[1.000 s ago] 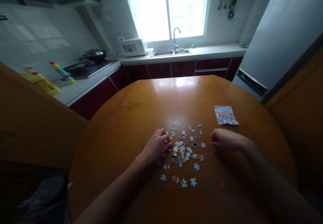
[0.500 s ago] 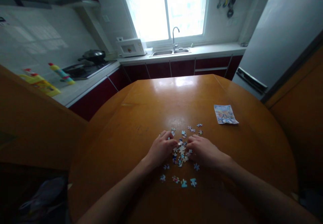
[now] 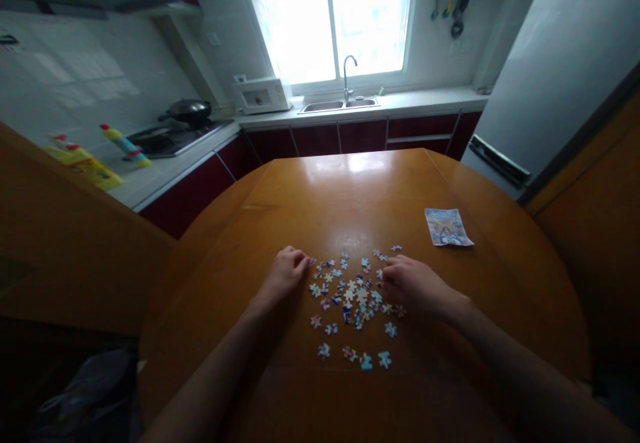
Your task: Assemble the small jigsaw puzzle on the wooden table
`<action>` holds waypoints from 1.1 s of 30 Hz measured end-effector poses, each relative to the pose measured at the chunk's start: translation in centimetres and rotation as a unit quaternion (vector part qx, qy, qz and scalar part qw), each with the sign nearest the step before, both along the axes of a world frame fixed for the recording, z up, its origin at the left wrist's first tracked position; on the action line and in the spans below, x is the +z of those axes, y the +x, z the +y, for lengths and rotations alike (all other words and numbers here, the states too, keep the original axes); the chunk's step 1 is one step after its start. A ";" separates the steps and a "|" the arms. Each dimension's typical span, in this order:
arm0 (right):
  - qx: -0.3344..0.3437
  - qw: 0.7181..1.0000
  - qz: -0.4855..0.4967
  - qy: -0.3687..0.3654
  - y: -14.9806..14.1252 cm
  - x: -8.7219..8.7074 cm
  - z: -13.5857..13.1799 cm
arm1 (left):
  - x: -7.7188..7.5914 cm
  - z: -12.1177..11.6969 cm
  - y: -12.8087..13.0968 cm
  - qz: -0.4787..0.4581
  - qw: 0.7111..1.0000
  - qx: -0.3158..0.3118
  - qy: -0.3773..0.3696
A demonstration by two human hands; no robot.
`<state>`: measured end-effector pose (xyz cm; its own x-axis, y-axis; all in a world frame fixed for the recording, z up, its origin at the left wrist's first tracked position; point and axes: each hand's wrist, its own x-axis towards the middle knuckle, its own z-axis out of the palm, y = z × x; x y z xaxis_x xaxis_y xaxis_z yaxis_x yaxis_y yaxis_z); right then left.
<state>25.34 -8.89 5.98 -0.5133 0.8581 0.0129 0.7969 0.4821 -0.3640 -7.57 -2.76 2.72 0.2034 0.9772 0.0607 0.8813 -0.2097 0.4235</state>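
Small jigsaw pieces (image 3: 350, 291) lie loosely scattered on the wooden table in front of me, mostly pale, blue and white. My left hand (image 3: 289, 268) rests at the left edge of the scatter, fingers curled together, with a puzzle piece (image 3: 312, 262) at its fingertips. On the right side, my right hand (image 3: 413, 284) lies low over the table with its fingers bent down among the pieces; what is under them is hidden. A few pieces, such as a light blue one (image 3: 384, 360), lie apart nearer to me.
A printed picture sheet (image 3: 447, 227) lies on the right of the round-sided table (image 3: 350, 196). Beyond stand a counter with a sink (image 3: 325, 105), a microwave (image 3: 263, 94), a stove with a wok (image 3: 187, 110) and yellow bottles (image 3: 90, 168). A fridge (image 3: 550, 76) is at the right.
My left hand has moved left, away from the middle, and pieces that were under it now show spread out. The right hand has shifted slightly right, uncovering more pieces.
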 end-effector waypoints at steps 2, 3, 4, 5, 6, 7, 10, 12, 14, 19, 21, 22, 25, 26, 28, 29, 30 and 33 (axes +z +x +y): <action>-0.059 0.998 -0.021 -0.017 2.4 0.2 1.3 | -0.3 0.0 -0.1 0.013 1.000 0.014 0.000; -0.098 0.994 -0.034 -0.028 3.6 0.2 2.0 | -0.4 0.0 0.0 0.023 0.999 0.022 0.003; -0.132 0.989 -0.044 -0.049 4.8 0.1 2.6 | -0.4 -0.1 0.1 0.033 0.999 0.031 0.009; -0.158 0.983 -0.050 -0.077 5.8 -0.1 3.2 | -0.4 -0.2 0.2 0.040 0.998 0.039 0.019; -0.173 0.977 -0.059 -0.110 6.7 -0.3 3.6 | -0.3 -0.3 0.4 0.041 0.998 0.044 0.035; -0.175 0.972 -0.064 -0.143 7.3 -0.5 3.9 | -0.3 -0.5 0.7 0.033 0.997 0.040 0.054; -0.167 0.960 -0.076 -0.210 8.3 -1.0 4.2 | 0.1 -1.4 2.1 -0.023 0.994 -0.036 0.105; -0.185 0.955 -0.083 -0.217 8.2 -1.1 4.1 | 0.3 -2.5 3.4 -0.057 0.984 -0.125 0.109; -0.222 0.951 -0.090 -0.196 7.8 -0.9 4.0 | 0.4 -3.6 4.5 -0.062 0.973 -0.199 0.097; -0.155 0.986 -0.014 -0.067 4.5 -0.1 2.9 | 0.4 -5.3 6.3 -0.019 0.959 -0.268 0.091; -0.047 0.996 0.064 -0.028 2.2 -0.2 1.9 | 0.5 -5.5 6.5 0.005 0.958 -0.272 0.094; -0.010 0.996 0.088 -0.021 1.0 -0.4 1.3 | 0.6 -5.6 6.5 0.016 0.958 -0.270 0.095; 0.080 0.992 0.100 -0.001 -1.9 -1.4 -0.2 | 0.9 -5.7 6.5 0.039 0.961 -0.257 0.090; 0.088 0.992 0.090 0.009 -2.5 -1.7 -0.5 | 0.9 -5.7 6.5 0.041 0.962 -0.255 0.088; 0.090 0.993 0.070 0.027 -3.2 -2.2 -0.9 | 0.9 -5.8 6.6 0.043 0.962 -0.255 0.086; 0.086 0.994 0.063 0.034 -3.4 -2.3 -0.9 | 0.8 -5.9 6.7 0.044 0.961 -0.258 0.086; 0.085 0.994 0.059 0.038 -3.6 -2.3 -1.0 | 0.7 -5.9 6.9 0.043 0.960 -0.262 0.087; 0.083 0.993 0.065 0.043 -3.5 -1.8 -0.9 | 0.8 -5.7 7.0 0.039 0.959 -0.264 0.094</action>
<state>21.87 -9.76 4.15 -0.6372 0.7543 0.1584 0.6526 0.6373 -0.4098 -0.62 -8.44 3.50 0.6773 0.7106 0.1904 0.6590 -0.7011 0.2724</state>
